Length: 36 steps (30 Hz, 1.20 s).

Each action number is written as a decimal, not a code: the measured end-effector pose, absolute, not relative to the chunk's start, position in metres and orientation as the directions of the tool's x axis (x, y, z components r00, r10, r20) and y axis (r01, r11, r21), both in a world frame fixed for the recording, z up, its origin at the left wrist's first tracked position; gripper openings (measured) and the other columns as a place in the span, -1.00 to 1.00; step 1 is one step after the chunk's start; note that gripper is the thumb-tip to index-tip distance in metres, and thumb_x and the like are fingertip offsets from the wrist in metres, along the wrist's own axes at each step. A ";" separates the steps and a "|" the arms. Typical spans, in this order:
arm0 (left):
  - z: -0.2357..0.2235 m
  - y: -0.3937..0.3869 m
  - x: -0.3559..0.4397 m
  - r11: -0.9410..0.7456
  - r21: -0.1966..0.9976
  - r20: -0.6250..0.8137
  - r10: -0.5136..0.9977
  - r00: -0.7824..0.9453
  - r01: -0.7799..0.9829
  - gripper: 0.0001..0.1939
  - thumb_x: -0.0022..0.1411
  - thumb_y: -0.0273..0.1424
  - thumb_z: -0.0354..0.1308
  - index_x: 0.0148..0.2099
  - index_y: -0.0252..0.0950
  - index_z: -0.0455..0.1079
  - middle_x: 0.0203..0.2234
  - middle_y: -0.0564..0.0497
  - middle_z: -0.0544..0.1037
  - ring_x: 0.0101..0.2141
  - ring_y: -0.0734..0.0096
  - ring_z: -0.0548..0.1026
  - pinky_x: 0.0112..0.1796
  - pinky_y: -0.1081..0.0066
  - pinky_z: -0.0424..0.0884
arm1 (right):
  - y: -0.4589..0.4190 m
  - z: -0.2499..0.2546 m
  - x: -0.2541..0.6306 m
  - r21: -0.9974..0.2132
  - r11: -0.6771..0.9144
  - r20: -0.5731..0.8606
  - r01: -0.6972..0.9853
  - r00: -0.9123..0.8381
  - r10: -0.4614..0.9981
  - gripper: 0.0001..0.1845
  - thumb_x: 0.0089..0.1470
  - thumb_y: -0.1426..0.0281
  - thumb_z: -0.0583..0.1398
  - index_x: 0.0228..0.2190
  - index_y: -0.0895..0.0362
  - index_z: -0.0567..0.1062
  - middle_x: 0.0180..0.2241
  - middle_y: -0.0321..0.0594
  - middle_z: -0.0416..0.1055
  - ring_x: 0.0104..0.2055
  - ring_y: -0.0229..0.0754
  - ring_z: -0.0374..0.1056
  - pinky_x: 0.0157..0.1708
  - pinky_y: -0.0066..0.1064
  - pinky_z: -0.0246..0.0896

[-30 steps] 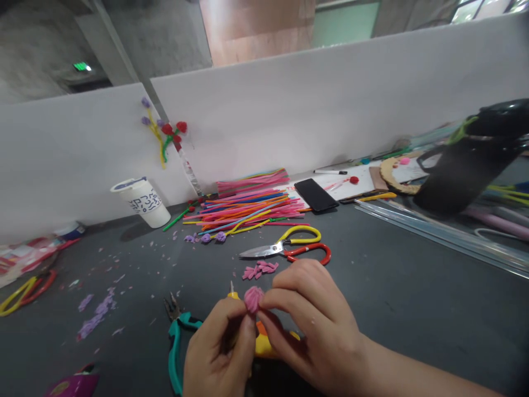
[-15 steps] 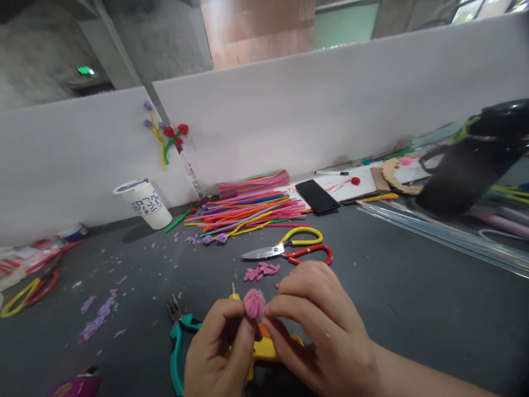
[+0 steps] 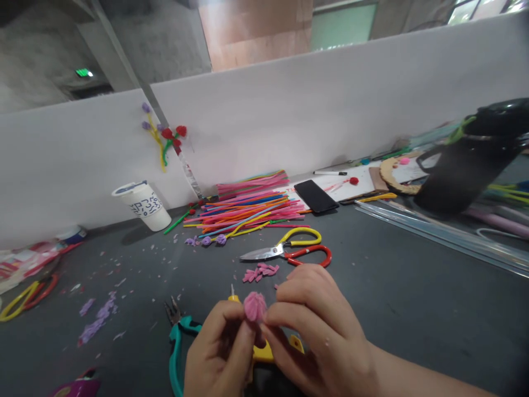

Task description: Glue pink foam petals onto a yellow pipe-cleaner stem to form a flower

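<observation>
A small pink fuzzy flower head, apparently of pipe-cleaner pieces, is pinched between both hands. My left hand grips its left and lower side with thumb and forefinger. From the right, the thumb and fingertips of my right hand close on its edge. Beneath the hands lies a yellow glue gun, mostly covered, its nozzle poking out behind the left fingers. Teal-handled pliers rest just left of my left hand. Cut pink pieces lie beyond the flower head, in front of scissors with yellow and red handles.
Coloured pipe cleaners are heaped at the back, near a phone and a white cup. Purple scraps and a second pair of scissors lie left. A black jug and clear sticks stand or lie right.
The pink flower head has turned slightly between my fingers, and its ridges face another way. Both hands stay nearly in place; the right fingers have dipped a little.
</observation>
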<state>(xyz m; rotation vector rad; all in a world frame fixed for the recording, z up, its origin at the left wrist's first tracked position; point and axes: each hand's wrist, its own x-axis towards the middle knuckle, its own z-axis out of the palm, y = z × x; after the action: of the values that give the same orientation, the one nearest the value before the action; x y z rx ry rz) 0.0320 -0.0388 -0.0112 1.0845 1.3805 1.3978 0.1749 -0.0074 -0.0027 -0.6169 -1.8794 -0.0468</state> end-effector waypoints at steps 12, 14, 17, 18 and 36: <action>0.004 -0.012 0.001 0.148 0.880 -0.195 0.979 -0.058 -0.452 -0.87 0.05 -0.41 0.33 -0.44 -0.33 0.44 -0.59 0.10 0.47 -0.60 0.63 0.33 -0.53 0.64 0.31 | -0.004 -0.026 0.160 -0.304 0.673 0.013 0.675 -0.703 0.711 -0.81 -0.13 0.38 0.26 -0.36 0.14 0.49 -0.28 -0.16 0.45 -0.26 -0.04 0.34 -0.32 -0.28 0.24; 0.005 -0.011 -0.001 0.140 0.876 -0.184 0.982 -0.050 -0.462 -0.90 0.06 -0.42 0.32 -0.41 -0.32 0.46 -0.58 0.09 0.49 -0.54 0.59 0.38 -0.46 0.62 0.35 | -0.006 -0.036 0.155 -0.225 0.693 0.022 0.685 -0.707 0.707 -0.71 -0.15 0.46 0.23 -0.27 0.15 0.49 -0.24 -0.13 0.45 -0.23 0.00 0.34 -0.30 -0.24 0.25; 0.003 -0.008 -0.005 0.077 0.919 -0.118 0.989 -0.083 -0.386 -0.92 0.11 -0.40 0.28 -0.35 -0.30 0.50 -0.55 0.09 0.50 -0.50 0.58 0.41 -0.41 0.61 0.36 | -0.008 -0.044 0.151 -0.179 0.714 0.035 0.677 -0.721 0.693 -0.64 -0.19 0.54 0.18 -0.24 0.18 0.48 -0.28 -0.11 0.44 -0.26 0.01 0.34 -0.34 -0.25 0.23; 0.002 -0.007 -0.007 0.053 0.937 -0.095 0.990 -0.105 -0.346 -0.91 0.12 -0.38 0.27 -0.33 -0.30 0.51 -0.54 0.09 0.51 -0.50 0.58 0.41 -0.42 0.61 0.36 | -0.008 -0.043 0.152 -0.201 0.700 0.037 0.685 -0.709 0.704 -0.66 -0.20 0.56 0.16 -0.27 0.19 0.48 -0.29 -0.10 0.43 -0.28 0.00 0.34 -0.36 -0.27 0.23; 0.003 -0.009 -0.006 -0.066 0.989 0.025 0.955 -0.294 -0.131 -0.84 0.05 -0.29 0.28 -0.42 -0.29 0.46 -0.64 0.16 0.42 -0.67 0.69 0.19 -0.63 0.66 0.08 | -0.014 0.012 0.186 -0.678 0.656 0.464 0.332 -0.498 0.732 -0.76 0.15 0.26 0.10 -0.50 0.01 0.47 -0.49 -0.27 0.45 -0.43 -0.18 0.41 -0.37 -0.43 0.38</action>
<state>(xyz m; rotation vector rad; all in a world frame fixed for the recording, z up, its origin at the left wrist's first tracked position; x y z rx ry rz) -0.0060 -0.0093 0.0027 0.9824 1.2907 1.5219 0.1864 -0.0141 0.0116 -0.8225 -2.1037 0.6652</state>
